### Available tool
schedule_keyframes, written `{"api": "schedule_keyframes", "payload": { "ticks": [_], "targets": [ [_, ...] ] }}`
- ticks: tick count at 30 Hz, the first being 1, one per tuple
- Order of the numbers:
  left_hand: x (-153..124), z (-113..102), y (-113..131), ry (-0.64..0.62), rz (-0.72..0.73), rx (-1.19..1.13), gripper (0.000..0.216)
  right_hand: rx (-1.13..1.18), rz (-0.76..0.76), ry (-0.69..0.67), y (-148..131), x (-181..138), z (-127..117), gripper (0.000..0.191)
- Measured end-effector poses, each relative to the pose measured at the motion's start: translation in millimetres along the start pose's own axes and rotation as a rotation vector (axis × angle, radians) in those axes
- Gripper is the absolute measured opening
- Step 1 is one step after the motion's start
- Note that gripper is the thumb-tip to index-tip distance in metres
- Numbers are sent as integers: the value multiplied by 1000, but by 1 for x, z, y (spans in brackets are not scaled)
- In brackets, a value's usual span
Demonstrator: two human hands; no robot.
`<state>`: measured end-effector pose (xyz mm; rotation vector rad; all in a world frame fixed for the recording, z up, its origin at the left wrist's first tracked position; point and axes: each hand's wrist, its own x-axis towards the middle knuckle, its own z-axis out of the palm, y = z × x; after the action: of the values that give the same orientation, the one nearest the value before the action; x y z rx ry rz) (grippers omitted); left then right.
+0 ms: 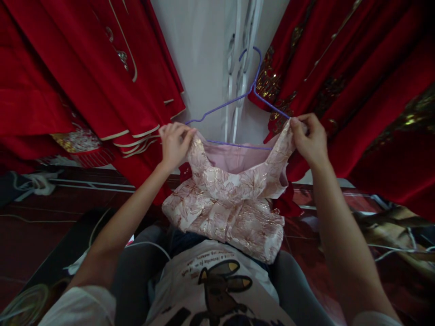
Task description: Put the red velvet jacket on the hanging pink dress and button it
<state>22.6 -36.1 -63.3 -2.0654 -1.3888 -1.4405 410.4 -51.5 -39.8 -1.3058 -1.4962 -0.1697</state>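
A pink floral brocade garment (231,203) hangs in front of me on a purple wire hanger (238,97). My left hand (175,145) is closed on the garment's left shoulder strap at the hanger's left end. My right hand (311,138) pinches the right shoulder strap against the hanger's right arm. The garment's lower part drapes over my lap, above my grey trousers and printed white shirt (220,290).
Red embroidered robes hang at the left (84,77) and right (356,90). A pale wall with white fittings (238,68) lies between them. The dark red floor (41,226) carries white cables and a white cloth bundle (34,183) at the left.
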Motion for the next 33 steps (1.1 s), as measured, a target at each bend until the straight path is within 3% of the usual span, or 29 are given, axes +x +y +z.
{"api": "schedule_keyframes", "payload": {
  "ticks": [3, 6, 9, 12, 18, 24, 27, 30, 33],
  "targets": [
    [-7, -13, -31, 46, -146, 140, 32, 14, -9, -6, -3, 4, -6, 20],
    [-18, -15, -51, -14, -240, 190, 33, 17, 2, -20, -8, 5, -8, 19],
    [-23, -13, -58, -60, -277, 140, 34, 18, 32, -39, -11, 5, -9, 16],
    [-19, -12, -57, -19, -240, 71, 36, 9, 39, -43, -10, 5, -11, 16],
    [11, -11, -41, 38, -125, -10, 34, -23, 35, -38, -11, 7, -13, 18],
    [56, -2, 15, -73, 37, -114, 37, 49, 66, -84, -15, 1, -10, 17],
    [63, -2, 23, -126, 72, -163, 39, 103, 77, -112, -12, 0, -9, 21],
    [49, -1, -3, -84, -56, -257, 44, 117, 102, -129, -7, 0, -7, 23],
    [16, 4, -42, -85, -259, -293, 43, 137, 108, -125, -4, 1, -2, 23]
  ]
}}
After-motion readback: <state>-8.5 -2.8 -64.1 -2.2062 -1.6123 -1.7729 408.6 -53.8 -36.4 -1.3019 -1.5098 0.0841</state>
